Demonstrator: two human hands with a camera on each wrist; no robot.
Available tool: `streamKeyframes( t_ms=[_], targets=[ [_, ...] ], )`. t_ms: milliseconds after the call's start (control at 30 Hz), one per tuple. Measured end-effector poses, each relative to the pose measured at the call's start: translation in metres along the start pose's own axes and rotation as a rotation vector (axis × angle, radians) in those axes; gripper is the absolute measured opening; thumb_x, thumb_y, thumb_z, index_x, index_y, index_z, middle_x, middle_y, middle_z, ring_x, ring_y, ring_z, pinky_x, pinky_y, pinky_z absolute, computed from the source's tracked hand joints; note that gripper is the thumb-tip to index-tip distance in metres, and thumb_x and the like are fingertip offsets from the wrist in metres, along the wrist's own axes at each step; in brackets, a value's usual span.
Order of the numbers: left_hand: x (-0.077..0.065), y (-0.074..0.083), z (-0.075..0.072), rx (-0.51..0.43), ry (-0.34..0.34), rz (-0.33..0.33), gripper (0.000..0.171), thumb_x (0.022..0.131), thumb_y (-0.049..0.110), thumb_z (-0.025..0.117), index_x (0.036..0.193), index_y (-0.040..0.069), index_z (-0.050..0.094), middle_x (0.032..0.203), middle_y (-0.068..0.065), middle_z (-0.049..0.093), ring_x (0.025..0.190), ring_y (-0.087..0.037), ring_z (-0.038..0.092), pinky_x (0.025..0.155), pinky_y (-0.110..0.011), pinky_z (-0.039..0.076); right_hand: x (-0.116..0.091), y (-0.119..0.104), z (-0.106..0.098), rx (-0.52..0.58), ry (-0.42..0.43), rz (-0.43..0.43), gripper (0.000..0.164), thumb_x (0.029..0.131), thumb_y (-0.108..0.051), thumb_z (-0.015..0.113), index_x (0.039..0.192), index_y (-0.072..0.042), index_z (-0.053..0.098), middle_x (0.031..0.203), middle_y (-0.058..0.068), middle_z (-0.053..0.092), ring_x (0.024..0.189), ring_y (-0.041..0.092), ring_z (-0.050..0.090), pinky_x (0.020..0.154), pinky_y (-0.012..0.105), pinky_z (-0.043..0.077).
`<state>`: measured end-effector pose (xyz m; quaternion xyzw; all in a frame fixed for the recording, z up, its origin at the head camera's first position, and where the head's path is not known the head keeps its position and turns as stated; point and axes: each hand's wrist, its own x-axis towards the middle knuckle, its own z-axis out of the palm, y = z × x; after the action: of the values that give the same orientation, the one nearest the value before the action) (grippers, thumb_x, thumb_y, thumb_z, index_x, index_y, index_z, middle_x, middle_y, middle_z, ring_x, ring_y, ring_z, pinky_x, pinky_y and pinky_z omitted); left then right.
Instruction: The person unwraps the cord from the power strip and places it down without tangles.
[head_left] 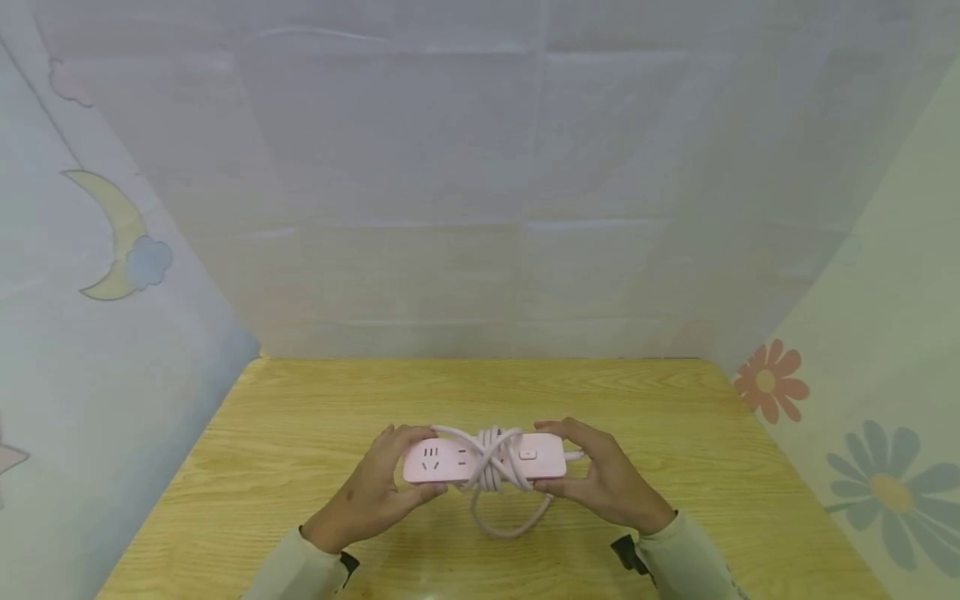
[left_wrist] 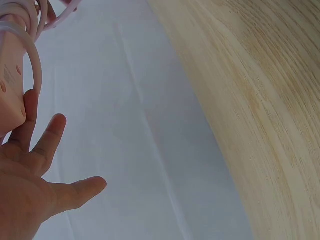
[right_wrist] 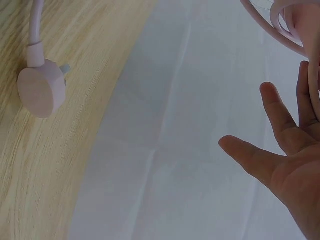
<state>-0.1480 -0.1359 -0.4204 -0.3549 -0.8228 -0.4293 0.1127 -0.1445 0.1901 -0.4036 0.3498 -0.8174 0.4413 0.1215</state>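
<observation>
A pink power strip (head_left: 444,472) is held up lengthwise in front of me in the head view, its sockets and switch facing the camera. Its cord (head_left: 491,460) is wound around the middle and crosses over itself, with one loop drooping below. My left hand (head_left: 375,493) grips the left end between thumb and fingers. At the other end, by the switch, my right hand (head_left: 609,483) pinches the strip the same way. Both wrist views show some fingers spread off the strip. The plug (right_wrist: 41,92) hangs from the cord in the right wrist view, prongs pointing sideways.
Below the hands lies a wood-grain table (head_left: 300,408). A pale sheet (head_left: 420,275) hangs behind its far edge, and printed side walls with a moon (head_left: 120,218) and flowers (head_left: 892,493) flank it.
</observation>
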Motion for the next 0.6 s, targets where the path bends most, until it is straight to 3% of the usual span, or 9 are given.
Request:
streamKeyframes(
  t_ms=[333,533,600],
  targets=[
    [0.002,-0.002,-0.004,0.017,0.008,0.007,0.059,0.081,0.020,0.085,0.130,0.012,0.054,0.122,0.004,0.063,0.117,-0.020,0.058,0.109,-0.070,0.023,-0.001,0.001,0.000,0.002,0.023,-0.028,0.061,0.076,-0.011,0.088,0.131,-0.012,0.061,0.122,0.003,0.068,0.105,0.018,0.065,0.101,0.071,0.034],
    [0.003,-0.001,-0.010,0.025,0.001,-0.001,0.059,0.080,0.020,0.086,0.130,0.011,0.054,0.126,0.002,0.062,0.119,-0.022,0.057,0.110,-0.069,0.024,-0.002,0.002,0.000,0.011,0.024,-0.057,0.065,0.076,-0.007,0.087,0.134,-0.009,0.058,0.114,0.003,0.068,0.098,0.016,0.064,0.090,0.042,0.051],
    [0.004,0.000,-0.011,0.029,-0.005,-0.001,0.059,0.081,0.020,0.086,0.130,0.011,0.054,0.127,0.002,0.061,0.119,-0.021,0.056,0.108,-0.064,0.032,-0.002,0.003,0.000,0.020,0.025,-0.065,0.066,0.076,-0.007,0.087,0.134,-0.009,0.058,0.112,0.002,0.068,0.097,0.015,0.063,0.087,0.036,0.051]
  ],
)
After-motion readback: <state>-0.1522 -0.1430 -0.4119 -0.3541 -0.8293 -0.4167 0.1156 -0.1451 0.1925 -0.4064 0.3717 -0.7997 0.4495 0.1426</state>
